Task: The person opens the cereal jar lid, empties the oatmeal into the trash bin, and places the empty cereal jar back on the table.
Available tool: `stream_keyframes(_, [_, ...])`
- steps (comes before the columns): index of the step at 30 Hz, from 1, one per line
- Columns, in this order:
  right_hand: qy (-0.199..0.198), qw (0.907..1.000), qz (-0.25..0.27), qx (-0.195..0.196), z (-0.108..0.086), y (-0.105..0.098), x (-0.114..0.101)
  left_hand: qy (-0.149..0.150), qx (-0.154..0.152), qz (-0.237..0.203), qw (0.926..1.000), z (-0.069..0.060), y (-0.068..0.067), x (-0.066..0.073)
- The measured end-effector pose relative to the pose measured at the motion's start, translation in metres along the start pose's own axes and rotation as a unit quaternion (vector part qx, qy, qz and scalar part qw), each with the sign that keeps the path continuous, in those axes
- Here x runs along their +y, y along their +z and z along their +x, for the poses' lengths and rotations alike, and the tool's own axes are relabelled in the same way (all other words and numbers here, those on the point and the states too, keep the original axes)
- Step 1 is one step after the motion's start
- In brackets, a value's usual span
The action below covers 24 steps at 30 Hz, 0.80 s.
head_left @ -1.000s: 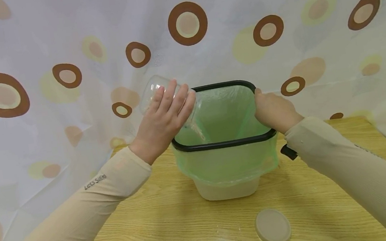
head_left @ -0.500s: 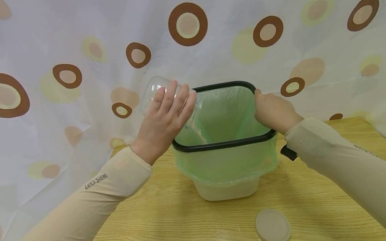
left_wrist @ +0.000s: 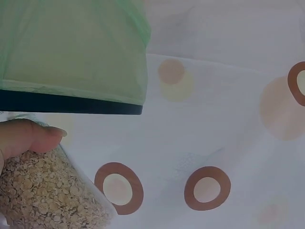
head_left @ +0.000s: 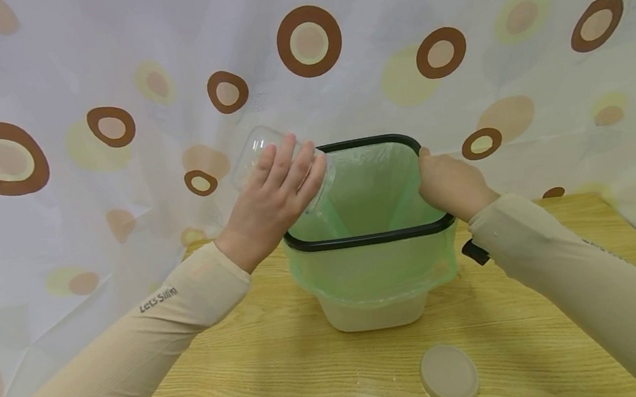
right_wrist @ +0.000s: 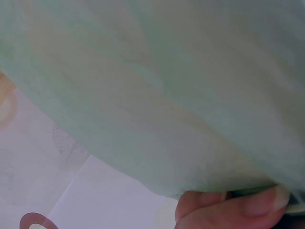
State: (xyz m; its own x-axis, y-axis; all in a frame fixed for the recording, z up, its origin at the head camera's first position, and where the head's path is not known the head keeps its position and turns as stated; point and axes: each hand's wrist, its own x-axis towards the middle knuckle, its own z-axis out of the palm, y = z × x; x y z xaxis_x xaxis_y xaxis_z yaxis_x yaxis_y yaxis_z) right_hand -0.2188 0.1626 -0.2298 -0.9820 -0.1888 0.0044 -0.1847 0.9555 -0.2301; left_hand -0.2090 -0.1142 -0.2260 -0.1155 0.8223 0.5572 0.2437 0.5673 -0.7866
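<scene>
My left hand (head_left: 274, 207) grips a clear jar (head_left: 255, 148), tilted with its mouth toward the inside left of a trash bin. Rolled oats (left_wrist: 50, 191) show through the jar wall in the left wrist view, under my thumb (left_wrist: 35, 136). The bin has a pale body (head_left: 376, 314), a black rim (head_left: 373, 238) and a green bag (head_left: 374, 271) folded over it. On the right side of the rim my right hand (head_left: 453, 185) holds on. Its fingertips (right_wrist: 262, 202) curl over the rim and bag in the right wrist view. The bin's floor is hidden.
A round beige lid (head_left: 449, 375) lies on the wooden table (head_left: 292, 374) in front of the bin. A black tab (head_left: 475, 251) sticks out by my right wrist. Behind the table hangs a white sheet (head_left: 364, 87) with brown and yellow circles.
The stream of oats falling from the jar into the bin, seen in the earlier frames, no longer shows. Both hands and the bin have hardly moved.
</scene>
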Motion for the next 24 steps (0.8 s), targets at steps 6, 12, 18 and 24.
stream_keyframes(6, [0.003,1.0,0.002,-0.003,0.0015,-0.0001,0.0,0.002,-0.004,0.013,0.9999,-0.0007,0.0004,-0.0001])
stream_keyframes(12, [0.003,1.0,0.003,-0.003,0.0009,-0.0007,0.0004,0.016,-0.011,0.019,0.9996,0.0002,-0.0015,-0.0018])
stream_keyframes(18, [0.006,1.0,0.004,-0.006,0.0007,-0.0009,0.0008,0.034,-0.025,0.031,0.9987,0.0022,-0.0048,-0.0055])
stream_keyframes(24, [0.008,0.9999,0.003,-0.005,0.0011,-0.0004,0.0009,0.042,-0.031,0.029,0.9982,0.0021,-0.0045,-0.007])
